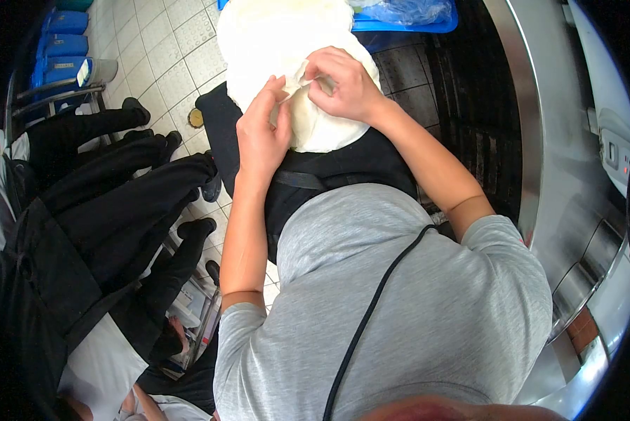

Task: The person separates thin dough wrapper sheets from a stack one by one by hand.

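A large, pale white, soft-looking mass (280, 42) lies in front of my body, over the black cloth on my lap. Glare washes out its surface, and I cannot tell what it is made of. My left hand (264, 130) is at its near left edge, thumb and fingers pinched on a thin white flap (297, 76) raised from it. On the right, my right hand (344, 85) has curled fingers and pinches the other side of the same flap. The two hands are close together, fingertips almost touching.
A blue tray (438, 27) with clear plastic film stands behind the white mass. To the right runs a metal counter edge (529, 105). Several people in black trousers (139, 193) are at the left on the tiled floor (178, 49), near blue bins (68, 45).
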### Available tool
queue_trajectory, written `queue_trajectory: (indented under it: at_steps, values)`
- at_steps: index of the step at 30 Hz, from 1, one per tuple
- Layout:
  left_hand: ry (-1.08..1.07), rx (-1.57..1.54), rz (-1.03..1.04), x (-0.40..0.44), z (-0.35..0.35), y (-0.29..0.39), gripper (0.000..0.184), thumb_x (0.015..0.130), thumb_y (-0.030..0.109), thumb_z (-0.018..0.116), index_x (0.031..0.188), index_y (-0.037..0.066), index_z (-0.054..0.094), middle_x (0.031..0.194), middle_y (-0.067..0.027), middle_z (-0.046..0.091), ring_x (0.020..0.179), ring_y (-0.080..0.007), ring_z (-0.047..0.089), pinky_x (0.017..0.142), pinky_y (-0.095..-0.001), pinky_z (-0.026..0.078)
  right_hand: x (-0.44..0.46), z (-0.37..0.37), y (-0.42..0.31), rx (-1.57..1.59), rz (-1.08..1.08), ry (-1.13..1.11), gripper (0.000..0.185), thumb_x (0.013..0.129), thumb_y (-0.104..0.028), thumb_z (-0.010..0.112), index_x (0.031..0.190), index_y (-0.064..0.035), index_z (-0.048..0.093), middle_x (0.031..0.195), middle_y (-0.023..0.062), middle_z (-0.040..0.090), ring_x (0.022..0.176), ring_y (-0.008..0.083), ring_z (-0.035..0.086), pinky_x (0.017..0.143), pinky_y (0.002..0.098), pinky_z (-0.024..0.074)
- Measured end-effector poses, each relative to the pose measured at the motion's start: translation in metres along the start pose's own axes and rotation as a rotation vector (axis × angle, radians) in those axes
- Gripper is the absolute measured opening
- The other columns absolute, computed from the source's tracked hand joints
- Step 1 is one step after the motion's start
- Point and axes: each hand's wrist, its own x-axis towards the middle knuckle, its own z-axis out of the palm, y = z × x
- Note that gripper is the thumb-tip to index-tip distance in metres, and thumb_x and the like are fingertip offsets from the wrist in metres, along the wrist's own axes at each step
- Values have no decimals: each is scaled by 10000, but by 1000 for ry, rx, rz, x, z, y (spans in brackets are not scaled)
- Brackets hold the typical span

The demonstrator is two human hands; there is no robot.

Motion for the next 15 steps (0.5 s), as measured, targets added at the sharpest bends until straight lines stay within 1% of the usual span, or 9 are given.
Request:
queue_trajectory:
  at_steps: [1, 3, 4, 6, 7, 9, 13, 15]
  values:
    - [0, 0, 0, 0, 0, 0, 75, 1036, 12, 720, 1102, -22, 710, 1389, -235, 766, 1391, -365, 695, 1108, -430, 584, -1, 1, -3, 0, 0, 0, 223, 825, -50, 802, 1023, -44, 700, 1044, 119, 758, 1119, 321, 754, 964, 428, 605]
    - [-15, -6, 10, -1, -1, 2, 75, 1036, 11, 720, 1105, -19, 712, 1385, -234, 768, 1390, -360, 697, 1103, -428, 590, -2, 4, -13, 173, 75, 105, 478, 790, -84, 809, 1236, -48, 638, 1255, 175, 709, 1136, 364, 713, 989, 477, 579]
    - [-14, -6, 10, -1, -1, 3, 75, 1036, 11, 720, 1105, -19, 712, 1385, -234, 768, 1390, -360, 697, 1103, -428, 590, 0, 2, -14, 172, 75, 105, 478, 790, -84, 809, 1236, -48, 638, 1255, 175, 709, 1136, 364, 713, 989, 477, 579]
    - [-32, -16, 9, -2, -2, 7, 77, 1035, 3, 721, 1110, -18, 715, 1375, -225, 776, 1390, -354, 698, 1096, -427, 592, 5, -3, -16, 65, 18, 83, 873, 747, -106, 898, 1538, -56, 530, 1478, 176, 618, 1343, 381, 633, 1125, 457, 548]
    - [-32, -16, 9, -2, -2, 8, 77, 1035, 3, 721, 1110, -18, 715, 1375, -225, 776, 1390, -354, 698, 1096, -427, 592, 8, -5, -17, 65, 17, 83, 873, 747, -106, 898, 1538, -56, 530, 1478, 176, 618, 1343, 381, 633, 1125, 457, 548]
    - [-62, -36, 16, -2, -2, 10, 83, 1027, -9, 726, 1109, -14, 716, 1359, -207, 788, 1392, -349, 698, 1086, -427, 595, 12, -8, -17, 30, -31, -20, 980, 720, -88, 908, 1620, -85, 520, 1519, 180, 617, 1380, 390, 604, 1178, 466, 521]
    - [-47, -17, 63, -3, -1, 11, 89, 1019, -18, 731, 1107, -10, 716, 1339, -188, 799, 1393, -343, 698, 1073, -425, 599, 9, -2, -15, -37, -25, -93, 964, 703, -58, 898, 1608, -115, 569, 1532, 176, 628, 1348, 389, 622, 1168, 480, 528]
    - [-42, -22, 70, -4, -1, 11, 99, 1008, -21, 738, 1103, -9, 714, 1326, -182, 804, 1390, -347, 699, 1067, -419, 602, 6, 4, -14, -53, -17, -54, 798, 711, 1, 846, 1485, -120, 698, 1480, 139, 693, 1283, 364, 654, 1113, 455, 568]
